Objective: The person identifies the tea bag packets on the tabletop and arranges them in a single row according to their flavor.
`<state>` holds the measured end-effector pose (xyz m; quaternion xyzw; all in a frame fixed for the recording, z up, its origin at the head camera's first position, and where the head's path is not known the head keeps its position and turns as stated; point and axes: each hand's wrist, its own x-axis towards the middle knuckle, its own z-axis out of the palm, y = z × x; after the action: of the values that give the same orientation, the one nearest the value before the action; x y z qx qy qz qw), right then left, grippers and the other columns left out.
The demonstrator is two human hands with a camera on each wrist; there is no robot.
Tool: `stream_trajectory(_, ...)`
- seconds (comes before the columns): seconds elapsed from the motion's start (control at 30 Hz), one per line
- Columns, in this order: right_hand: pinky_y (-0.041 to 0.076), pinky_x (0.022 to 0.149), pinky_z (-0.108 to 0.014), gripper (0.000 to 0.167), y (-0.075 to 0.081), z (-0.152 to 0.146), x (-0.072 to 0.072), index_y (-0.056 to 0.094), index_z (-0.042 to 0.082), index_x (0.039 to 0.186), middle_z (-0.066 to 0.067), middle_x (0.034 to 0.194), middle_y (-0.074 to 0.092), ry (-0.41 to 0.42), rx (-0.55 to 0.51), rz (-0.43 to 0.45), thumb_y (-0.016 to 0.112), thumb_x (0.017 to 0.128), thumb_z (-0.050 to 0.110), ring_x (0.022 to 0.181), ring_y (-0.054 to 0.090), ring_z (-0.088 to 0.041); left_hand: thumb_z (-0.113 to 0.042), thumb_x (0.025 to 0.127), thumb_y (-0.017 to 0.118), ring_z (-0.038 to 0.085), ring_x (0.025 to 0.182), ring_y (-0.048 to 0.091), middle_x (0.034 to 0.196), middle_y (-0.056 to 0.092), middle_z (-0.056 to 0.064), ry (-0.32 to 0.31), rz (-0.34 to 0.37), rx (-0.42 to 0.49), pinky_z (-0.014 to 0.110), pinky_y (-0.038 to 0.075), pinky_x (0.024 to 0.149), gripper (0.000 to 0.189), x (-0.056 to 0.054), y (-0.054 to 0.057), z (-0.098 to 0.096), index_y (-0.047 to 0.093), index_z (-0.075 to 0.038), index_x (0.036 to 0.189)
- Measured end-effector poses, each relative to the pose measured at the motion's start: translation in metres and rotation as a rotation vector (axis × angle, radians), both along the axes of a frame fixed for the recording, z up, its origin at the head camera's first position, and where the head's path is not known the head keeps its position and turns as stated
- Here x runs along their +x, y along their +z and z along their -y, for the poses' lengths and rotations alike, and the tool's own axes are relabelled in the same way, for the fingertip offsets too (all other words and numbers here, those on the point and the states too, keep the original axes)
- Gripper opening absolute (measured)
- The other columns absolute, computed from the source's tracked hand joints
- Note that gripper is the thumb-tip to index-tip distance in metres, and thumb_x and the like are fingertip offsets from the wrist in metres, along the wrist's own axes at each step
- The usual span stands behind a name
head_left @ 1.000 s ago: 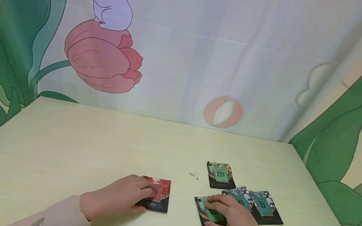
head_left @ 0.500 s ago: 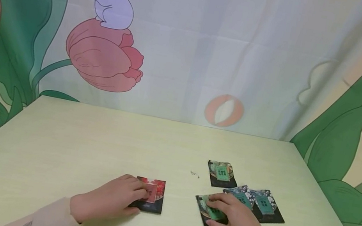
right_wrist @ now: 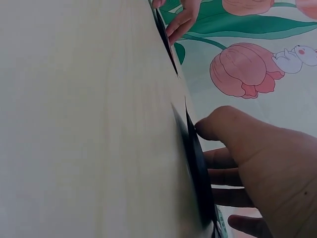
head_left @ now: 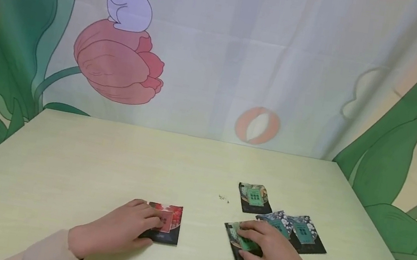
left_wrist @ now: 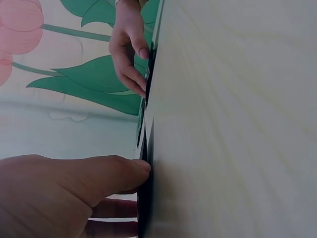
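In the head view, my left hand (head_left: 115,226) rests its fingertips on a flat sachet with a red and black print (head_left: 173,227). The left wrist view has the thumb (left_wrist: 126,171) against that sachet's dark edge. To the right, my right hand (head_left: 275,252) lies over a green and black sachet (head_left: 232,238), fingers spread on its top and covering part of it. The right wrist view shows this sachet's near edge (right_wrist: 199,173) lifted slightly off the table. Neither hand's fingers curl round a sachet.
Behind the right hand lies another green sachet (head_left: 254,199). Two blue flowered sachets (head_left: 305,236) overlap beside it, one partly hidden by the hand. Small dark marks (head_left: 223,199) show on the pale table (head_left: 105,159). A printed curtain (head_left: 203,56) hangs behind the table.
My left hand has slid to the left across the table, and the red sachet has moved along under its fingers. The right hand and its green sachet have stayed put.
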<state>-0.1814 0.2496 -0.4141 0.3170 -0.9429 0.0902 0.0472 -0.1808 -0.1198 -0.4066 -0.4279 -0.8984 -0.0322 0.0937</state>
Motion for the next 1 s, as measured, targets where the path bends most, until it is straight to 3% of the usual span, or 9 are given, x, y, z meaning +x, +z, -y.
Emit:
stream_trajectory(0.17, 0.047, 0.1, -0.045, 0.04, 0.001, 0.002, 0.001, 0.066, 0.015, 0.124, 0.001, 0.129, 0.06, 0.005, 0.022, -0.011, 0.063, 0.091, 0.038, 0.12, 0.056, -0.022, -0.032, 0.081, 0.075, 0.017, 0.104, 0.06, 0.114, 0.067, -0.001, 0.021, 0.022, 0.032, 0.039, 0.046, 0.099, 0.031, 0.003, -0.001, 0.006, 0.067, -0.016, 0.107)
stream_trajectory(0.37, 0.044, 0.103, -0.047, 0.043, 0.0, 0.007, 0.001, 0.064, 0.015, 0.126, 0.0, 0.131, 0.06, -0.017, 0.033, -0.001, 0.061, 0.092, 0.04, 0.123, 0.054, -0.023, -0.03, 0.081, 0.075, 0.017, 0.101, 0.059, 0.113, 0.066, -0.001, 0.04, 0.054, 0.062, 0.038, 0.046, 0.098, 0.03, 0.006, -0.001, 0.01, 0.067, -0.016, 0.106)
stream_trajectory(1.0, 0.041, 0.104, -0.053, 0.055, 0.002, 0.019, 0.0, 0.06, 0.013, 0.131, -0.005, 0.134, 0.057, -0.056, 0.071, 0.003, 0.059, 0.09, 0.051, 0.122, 0.053, -0.027, -0.028, 0.081, 0.075, 0.017, 0.099, 0.06, 0.108, 0.066, -0.003, 0.01, 0.015, 0.068, 0.037, 0.048, 0.096, 0.027, 0.004, -0.003, 0.008, 0.064, -0.016, 0.102)
